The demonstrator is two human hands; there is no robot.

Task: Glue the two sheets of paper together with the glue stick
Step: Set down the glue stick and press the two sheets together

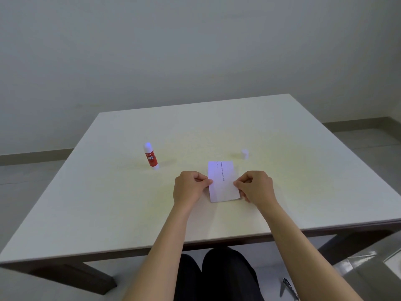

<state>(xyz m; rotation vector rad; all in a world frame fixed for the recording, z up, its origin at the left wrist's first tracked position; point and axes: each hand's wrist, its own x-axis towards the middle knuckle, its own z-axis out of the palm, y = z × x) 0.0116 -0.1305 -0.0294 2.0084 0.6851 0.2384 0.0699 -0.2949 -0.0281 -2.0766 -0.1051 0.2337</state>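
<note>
A small white sheet of paper (223, 183) with a line of printed text lies on the white table (108, 192), slightly tilted. I cannot tell whether a second sheet lies under it. My left hand (189, 187) pinches its left edge, and my right hand (256, 185) pinches its right edge. The red-and-white glue stick (151, 156) stands upright and uncapped, its purple tip showing, to the left of and beyond my left hand. Its white cap (245, 153) stands apart, beyond my right hand.
The table's near edge (195, 243) runs just above my lap. A grey wall stands behind the table. A dark pen-like object (289, 287) lies on the floor at the lower right.
</note>
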